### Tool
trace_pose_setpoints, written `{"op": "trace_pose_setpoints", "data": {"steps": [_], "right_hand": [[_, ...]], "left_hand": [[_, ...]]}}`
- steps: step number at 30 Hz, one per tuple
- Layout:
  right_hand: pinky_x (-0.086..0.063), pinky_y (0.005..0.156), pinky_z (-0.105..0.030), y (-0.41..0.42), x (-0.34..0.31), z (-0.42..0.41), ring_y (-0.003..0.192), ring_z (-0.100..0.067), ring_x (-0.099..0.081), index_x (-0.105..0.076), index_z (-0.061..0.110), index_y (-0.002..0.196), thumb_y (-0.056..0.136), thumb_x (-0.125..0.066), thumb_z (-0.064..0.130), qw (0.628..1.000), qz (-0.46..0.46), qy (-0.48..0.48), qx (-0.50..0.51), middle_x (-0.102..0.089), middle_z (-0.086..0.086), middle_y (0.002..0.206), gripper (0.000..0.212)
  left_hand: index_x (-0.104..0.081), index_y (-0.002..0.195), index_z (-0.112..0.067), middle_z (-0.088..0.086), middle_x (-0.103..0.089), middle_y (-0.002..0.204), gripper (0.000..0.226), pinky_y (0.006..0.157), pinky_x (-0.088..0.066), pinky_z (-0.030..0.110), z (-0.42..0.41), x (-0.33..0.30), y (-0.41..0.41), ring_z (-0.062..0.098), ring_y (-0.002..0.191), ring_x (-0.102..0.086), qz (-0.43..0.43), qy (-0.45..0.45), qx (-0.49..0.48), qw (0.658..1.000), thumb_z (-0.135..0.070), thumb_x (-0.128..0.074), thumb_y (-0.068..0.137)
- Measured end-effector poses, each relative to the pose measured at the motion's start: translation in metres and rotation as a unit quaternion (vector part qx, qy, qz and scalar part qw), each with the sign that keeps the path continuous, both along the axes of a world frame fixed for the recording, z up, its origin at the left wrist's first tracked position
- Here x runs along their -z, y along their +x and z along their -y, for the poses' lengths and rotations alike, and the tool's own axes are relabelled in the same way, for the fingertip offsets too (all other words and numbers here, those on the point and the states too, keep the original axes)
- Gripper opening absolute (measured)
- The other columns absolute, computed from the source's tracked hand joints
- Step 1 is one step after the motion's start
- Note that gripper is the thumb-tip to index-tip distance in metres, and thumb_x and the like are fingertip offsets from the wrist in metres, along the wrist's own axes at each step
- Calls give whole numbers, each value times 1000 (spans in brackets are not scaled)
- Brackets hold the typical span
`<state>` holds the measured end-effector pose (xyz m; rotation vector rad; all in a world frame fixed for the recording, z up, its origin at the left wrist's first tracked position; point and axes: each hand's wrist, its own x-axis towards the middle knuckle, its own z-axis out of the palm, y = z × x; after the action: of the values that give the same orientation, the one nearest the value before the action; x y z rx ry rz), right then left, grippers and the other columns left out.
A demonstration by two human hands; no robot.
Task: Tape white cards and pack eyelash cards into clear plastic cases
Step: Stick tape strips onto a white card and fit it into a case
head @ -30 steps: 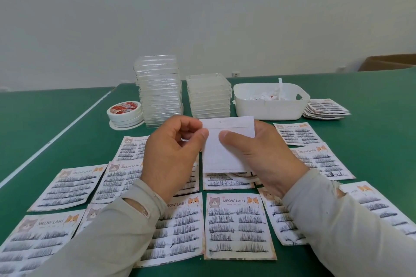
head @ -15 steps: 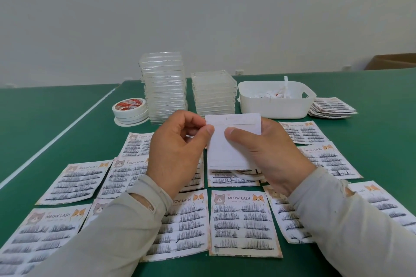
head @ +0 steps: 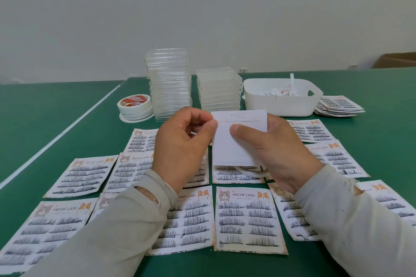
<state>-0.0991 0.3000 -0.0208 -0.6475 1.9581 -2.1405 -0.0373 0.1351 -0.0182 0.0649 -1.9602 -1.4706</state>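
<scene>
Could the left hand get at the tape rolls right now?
Probably not yet: the left hand pinches the white card's left edge. The path itself looks free: the tape rolls sit on open table, beyond and left of it.

**A:** Counting the loose eyelash cards [head: 247, 220] on the green table [head: 45, 119]; got thirteen laid flat, a few half hidden under sleeves; same for anyone else?

**B:** Yep, thirteen here too; plus one fanned pile of cards [head: 337, 108] far right, packed too tight to count; two stacks of clear cases [head: 168, 87], left one taller; one white bin [head: 279, 103] of paper scraps; one stack of tape rolls [head: 134, 108], three or four in it, hard to split.

**A:** Also one white card [head: 234, 141], pinched between left hand [head: 180, 148] and right hand [head: 281, 153]; one cardboard box [head: 396, 60] way back right.
</scene>
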Motion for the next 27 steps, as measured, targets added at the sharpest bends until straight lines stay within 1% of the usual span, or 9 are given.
{"op": "trace_pose_setpoints", "data": {"steps": [4,8,12,14,16,19,21,24,27], "right_hand": [[-59,82,-29,0,-1,0,96,-13,-75,-78,25,100,80,-75,30,1000,-12,10,0,-79,7,102,20],[-60,73,-24,3,-1,1,94,-13,-75,-77,23,102,84,-75,26,1000,-22,14,-1,-79,7,101,18],[-58,72,-22,7,-3,4,89,-5,-73,-73,28,102,78,-78,33,996,-59,45,50,-77,12,96,26],[-54,68,-17,6,-4,4,86,-1,-70,-69,31,102,82,-80,26,991,-83,58,83,-75,12,95,24],[-52,67,-16,5,-4,4,84,0,-68,-67,32,102,83,-80,22,988,-93,68,100,-73,10,96,25],[-49,63,-13,5,-4,4,80,3,-66,-67,32,101,83,-79,23,987,-91,72,114,-72,12,92,23],[-49,62,-13,5,-4,4,79,3,-67,-67,31,99,83,-80,23,987,-81,67,120,-73,12,89,22],[-51,65,-19,4,-5,4,78,-2,-69,-66,27,98,84,-80,22,988,-58,52,130,-75,9,88,20],[-52,67,-22,4,-7,1,78,-4,-71,-67,25,97,84,-79,21,991,-47,41,120,-76,11,86,17]], "left_hand": [[-71,88,-20,2,-74,84,9,75,-63,46,0,-1,1,27,80,-71,4,13,10,1000,-12,-73,91],[-67,86,-22,6,-71,85,14,68,-63,34,0,-2,0,29,84,-69,12,-1,9,1000,-11,-69,94],[-61,87,-23,-7,-64,92,15,76,-54,34,2,0,0,8,89,-61,7,-138,-9,990,-11,-63,97],[-59,90,-18,-6,-60,102,12,80,-49,31,4,0,1,0,99,-53,-18,-214,-12,977,-7,-60,97],[-56,93,-16,-5,-57,108,11,84,-46,30,5,1,1,-2,107,-47,-33,-245,-9,969,-5,-58,97],[-53,95,-18,-7,-54,114,12,92,-45,29,6,2,0,-4,113,-45,-40,-258,-4,965,-7,-55,98],[-52,96,-20,-7,-53,116,10,95,-43,22,5,1,1,-3,115,-45,-54,-271,8,961,-10,-54,98],[-52,95,-23,-7,-57,115,10,90,-41,11,2,0,3,-1,112,-50,-66,-262,16,963,-13,-52,98],[-57,98,-23,-9,-65,105,10,84,-53,26,0,-2,3,6,99,-62,-59,-155,-19,986,-19,-49,104]]}}
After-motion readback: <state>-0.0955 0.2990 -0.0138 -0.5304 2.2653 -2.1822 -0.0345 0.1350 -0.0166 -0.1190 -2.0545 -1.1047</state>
